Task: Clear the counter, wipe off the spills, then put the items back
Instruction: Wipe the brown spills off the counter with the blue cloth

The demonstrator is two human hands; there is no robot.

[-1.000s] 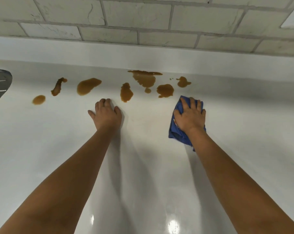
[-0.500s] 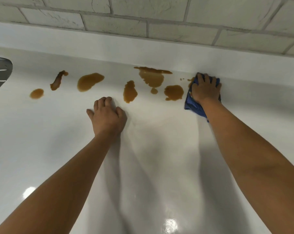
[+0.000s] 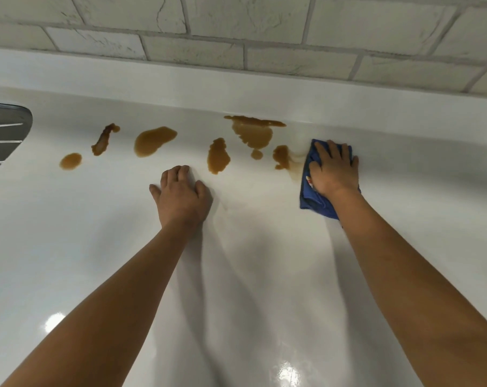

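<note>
Tabletop (image 3: 69, 247), glossy white and smooth, fills most of the view and throws back bright spots of light near its front edge. Along its far side rises a low white upstand, and above that a wall of pale rectangular tiles (image 3: 278, 20) with rough, veined faces and grey grout lines.

A row of brown liquid spills (image 3: 154, 141) lies across the far part of the tabletop: a small round drop at the left, a thin dark streak, a wide oval pool, a tall blob, a large ragged patch that touches the upstand, and a partly smeared blotch farthest right. Pale streaky film trails from that last blotch to the folded blue cloth (image 3: 313, 202), soft and bunched, which lies just beside it.

The right hand (image 3: 333, 170) presses flat on the cloth, its fingers (image 3: 320, 152) spread and extended over the fabric rather than curled round it; the cloth shows beyond the fingertips and beside the wrist. The left hand (image 3: 181, 198) rests palm down on bare tabletop, fingers loosely together, holding nothing, just in front of the tall blob.

At the far left edge sits a dark grey metal sink (image 3: 2, 135) with a rounded corner.
</note>
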